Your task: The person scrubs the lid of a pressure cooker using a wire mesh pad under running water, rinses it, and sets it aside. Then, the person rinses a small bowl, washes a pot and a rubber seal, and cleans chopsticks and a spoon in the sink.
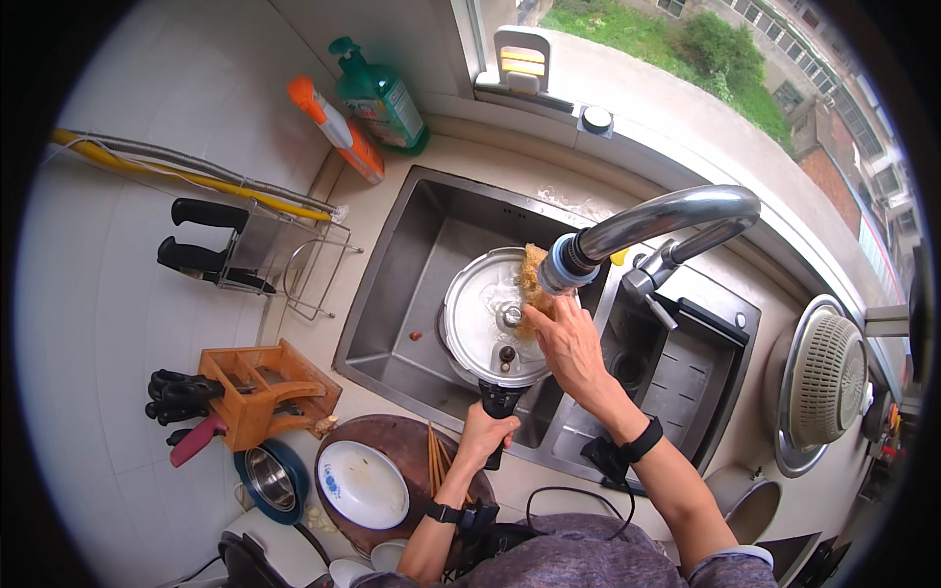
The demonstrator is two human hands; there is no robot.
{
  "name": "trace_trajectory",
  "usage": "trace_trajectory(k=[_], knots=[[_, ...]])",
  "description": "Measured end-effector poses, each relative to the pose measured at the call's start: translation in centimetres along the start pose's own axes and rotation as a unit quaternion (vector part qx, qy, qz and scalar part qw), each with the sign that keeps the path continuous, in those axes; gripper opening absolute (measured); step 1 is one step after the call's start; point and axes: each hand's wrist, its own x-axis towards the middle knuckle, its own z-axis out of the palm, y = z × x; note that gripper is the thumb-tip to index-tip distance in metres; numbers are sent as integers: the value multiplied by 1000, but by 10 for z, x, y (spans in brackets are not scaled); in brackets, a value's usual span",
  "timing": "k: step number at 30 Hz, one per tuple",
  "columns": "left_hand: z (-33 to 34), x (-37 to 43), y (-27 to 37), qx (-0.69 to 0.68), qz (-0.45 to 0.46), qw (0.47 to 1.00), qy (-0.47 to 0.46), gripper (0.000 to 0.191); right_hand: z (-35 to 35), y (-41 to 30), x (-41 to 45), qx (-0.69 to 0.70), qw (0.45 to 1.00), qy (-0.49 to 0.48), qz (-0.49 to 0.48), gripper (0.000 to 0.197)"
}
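My left hand [483,439] grips the black handle [502,400] of a metal pressure cooker lid [478,301]. The lid lies over the left basin of a stainless steel sink [397,309], its upper face wet and fitted with valves near the middle. In my right hand [573,345] is a tan loofah-like scrubber [531,275], held against the lid's right side. Right above that hand hangs the blue-and-clear nozzle [564,266] of the curved chrome faucet [669,213], which partly hides the scrubber. What supports the lid from below is mostly hidden.
Left stand a knife rack [257,246] and wooden knife block [253,389]. A white oval dish [364,485] and chopsticks [434,463] rest on a round board [419,434]. Green [382,103] and orange [342,136] bottles stand behind; a colander [827,382] sits right.
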Motion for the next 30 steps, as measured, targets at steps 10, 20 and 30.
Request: trace_trajectory(k=[10, 20, 30], knots=[[13, -3, -4, 9, 3, 1000, -26, 10, 48, 30, 32, 134, 982, 133, -8, 44], [9, 4, -2, 46, 29, 999, 6, 13, 65, 4, 57, 167, 982, 59, -68, 33], [2, 14, -10, 54, 33, 998, 13, 13, 56, -16, 37, 161, 962, -77, -205, 37]])
